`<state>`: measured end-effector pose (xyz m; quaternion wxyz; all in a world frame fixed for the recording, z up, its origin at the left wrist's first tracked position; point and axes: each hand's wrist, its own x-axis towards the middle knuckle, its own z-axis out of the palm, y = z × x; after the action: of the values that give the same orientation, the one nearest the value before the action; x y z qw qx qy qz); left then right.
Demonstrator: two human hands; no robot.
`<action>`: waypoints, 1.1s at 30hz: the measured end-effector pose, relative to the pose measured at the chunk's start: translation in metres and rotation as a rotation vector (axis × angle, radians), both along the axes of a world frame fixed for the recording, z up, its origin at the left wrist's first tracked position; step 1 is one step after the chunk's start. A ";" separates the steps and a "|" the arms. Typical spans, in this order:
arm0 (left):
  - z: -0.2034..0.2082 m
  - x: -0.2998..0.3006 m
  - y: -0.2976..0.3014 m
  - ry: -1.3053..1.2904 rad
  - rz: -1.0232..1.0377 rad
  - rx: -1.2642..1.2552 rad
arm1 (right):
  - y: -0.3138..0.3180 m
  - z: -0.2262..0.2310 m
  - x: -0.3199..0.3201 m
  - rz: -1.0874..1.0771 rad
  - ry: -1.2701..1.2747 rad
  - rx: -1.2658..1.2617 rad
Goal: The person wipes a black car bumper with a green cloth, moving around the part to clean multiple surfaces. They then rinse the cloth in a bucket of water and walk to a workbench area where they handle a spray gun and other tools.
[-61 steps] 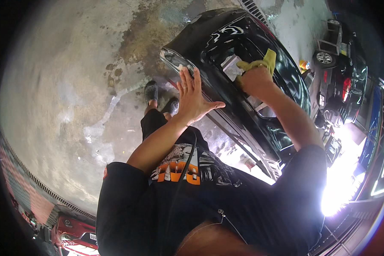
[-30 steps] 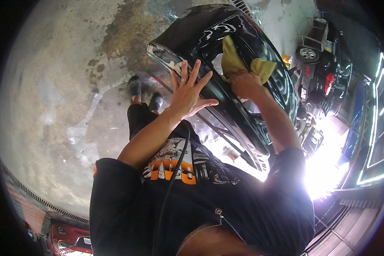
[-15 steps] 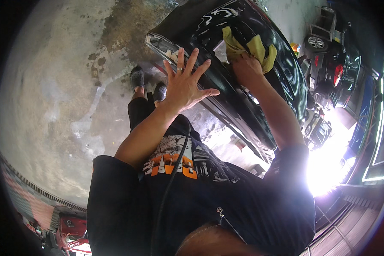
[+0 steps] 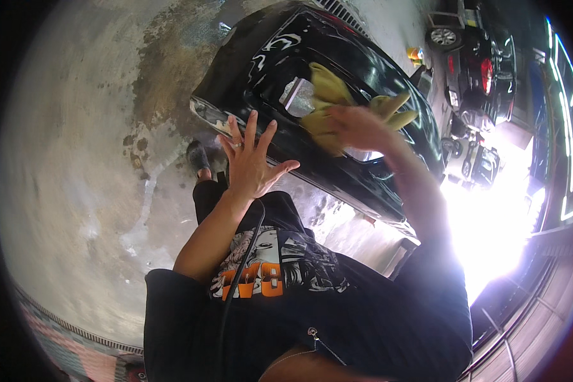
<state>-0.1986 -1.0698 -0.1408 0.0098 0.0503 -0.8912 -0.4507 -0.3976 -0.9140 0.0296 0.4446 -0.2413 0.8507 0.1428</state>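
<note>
A glossy black car bumper with cut-out openings lies in front of me, slanting from upper left to lower right. My right hand, slightly blurred, grips a crumpled yellow-green cloth against the bumper's face, beside one of the openings. Folds of the cloth stick out on both sides of the fingers. My left hand has its fingers spread wide at the bumper's near edge, a ring on one finger. Whether its palm touches the bumper, I cannot tell.
Stained concrete floor spreads to the left. A dark car with a red tail light stands at the upper right, near an orange-yellow container. Strong glare comes from the right. A black cable hangs down my shirt.
The view has shifted, so the bumper sits further left and lower. My right hand has slid the cloth toward the bumper's near side, and the cloth is spread wider. My left hand stays spread.
</note>
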 end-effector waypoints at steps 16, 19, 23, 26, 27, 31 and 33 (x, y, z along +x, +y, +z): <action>-0.008 -0.002 0.001 0.071 -0.015 -0.083 | -0.005 -0.113 0.035 -0.150 0.215 -0.385; -0.008 -0.001 0.001 0.063 -0.022 -0.088 | 0.006 -0.075 0.017 0.428 -0.020 -0.097; -0.007 0.002 0.001 0.045 -0.016 -0.061 | 0.005 0.023 -0.023 0.203 -0.081 -0.083; -0.007 0.001 0.001 0.045 -0.008 -0.056 | -0.002 0.041 -0.023 0.082 0.105 0.022; -0.008 0.001 0.002 0.055 -0.006 -0.059 | -0.003 0.033 -0.017 0.332 0.070 0.093; -0.008 -0.001 0.001 0.069 -0.004 -0.042 | 0.003 -0.042 0.011 0.734 0.076 0.202; -0.006 0.000 0.001 0.044 -0.005 -0.024 | 0.008 -0.064 0.010 0.676 0.066 0.104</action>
<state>-0.1986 -1.0689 -0.1469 0.0289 0.0382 -0.8961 -0.4412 -0.3881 -0.9063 -0.0347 0.3560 -0.4820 0.7280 0.3330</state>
